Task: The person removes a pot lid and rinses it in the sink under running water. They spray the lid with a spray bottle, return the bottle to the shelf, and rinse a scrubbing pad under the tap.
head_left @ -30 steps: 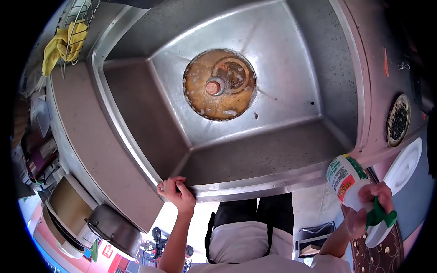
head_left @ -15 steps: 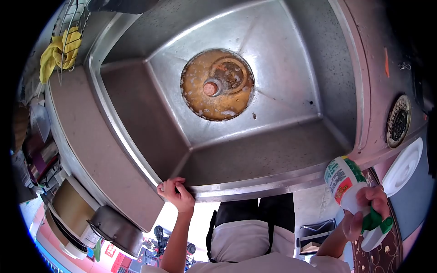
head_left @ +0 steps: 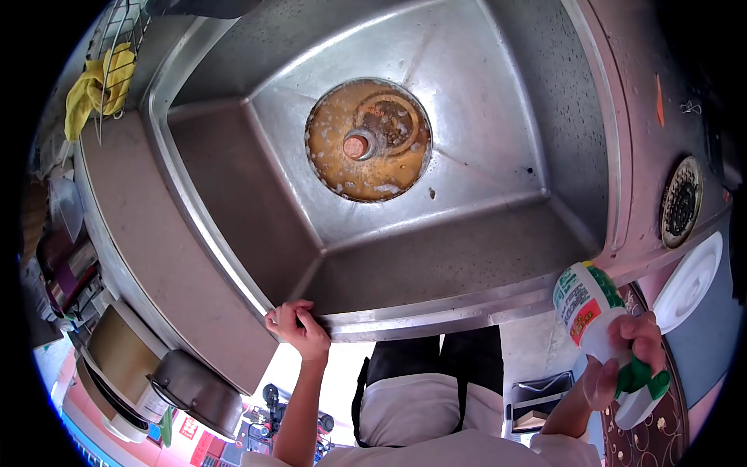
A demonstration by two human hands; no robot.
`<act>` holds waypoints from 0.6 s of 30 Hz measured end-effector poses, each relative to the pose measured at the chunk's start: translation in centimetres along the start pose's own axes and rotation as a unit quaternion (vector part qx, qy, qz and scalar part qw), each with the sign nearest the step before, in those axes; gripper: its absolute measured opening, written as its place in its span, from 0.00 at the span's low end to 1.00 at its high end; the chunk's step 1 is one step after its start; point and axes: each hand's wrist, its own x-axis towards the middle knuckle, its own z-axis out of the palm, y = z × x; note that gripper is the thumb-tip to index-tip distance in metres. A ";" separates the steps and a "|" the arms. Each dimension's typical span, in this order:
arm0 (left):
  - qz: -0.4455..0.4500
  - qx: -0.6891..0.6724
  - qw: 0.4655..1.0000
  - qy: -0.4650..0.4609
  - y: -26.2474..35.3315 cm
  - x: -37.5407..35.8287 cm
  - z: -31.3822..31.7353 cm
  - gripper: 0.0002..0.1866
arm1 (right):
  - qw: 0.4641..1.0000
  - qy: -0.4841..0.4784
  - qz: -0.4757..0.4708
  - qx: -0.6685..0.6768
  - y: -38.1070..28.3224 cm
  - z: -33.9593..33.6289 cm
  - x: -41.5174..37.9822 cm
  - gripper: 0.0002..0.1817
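Note:
My right hand (head_left: 634, 352) is wrapped round a spray bottle (head_left: 589, 308) with a green-and-white trigger head. The bottle has a printed label with red and green patches, and its base points up toward the sink's near right corner. My left hand (head_left: 299, 328) has its fingers curled over the sink rim (head_left: 393, 321) at the near left corner. In the middle of the metal sink (head_left: 482, 117) is a round drain recess. Brownish, foamy water (head_left: 331, 167) fills it around a drain fitting (head_left: 356, 146) with a reddish-brown top.
On the left, a yellow cloth (head_left: 101, 89) hangs from a wire rack (head_left: 124, 35), above a counter (head_left: 156, 218). A metal pot (head_left: 198, 393) is at the lower left. At the right are a blackened round strainer (head_left: 681, 202) and a white round lid (head_left: 689, 284).
The sink appears slightly higher and further left in the view. Both hands keep their hold, on the spray bottle and the sink rim.

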 end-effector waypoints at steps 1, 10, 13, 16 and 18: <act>-0.001 -0.003 1.000 -0.002 0.0 0.0 0.0 0.11 | 1.000 -0.001 0.000 0.000 0.0 0.0 0.0 0.29; 0.015 -0.014 0.999 0.029 0.3 0.2 0.2 0.10 | 1.000 0.010 -0.004 -0.001 0.1 0.6 0.5 0.27; 0.011 -0.016 0.999 0.031 0.1 0.1 0.3 0.10 | 1.000 0.016 0.003 0.009 0.1 0.7 0.4 0.25; 0.010 -0.030 0.999 0.040 0.0 0.1 0.4 0.10 | 0.999 0.038 0.012 0.001 0.1 1.0 0.4 0.23; 0.009 -0.035 0.998 0.044 -0.1 0.1 0.3 0.10 | 0.999 0.034 0.001 0.037 0.6 0.7 0.8 0.23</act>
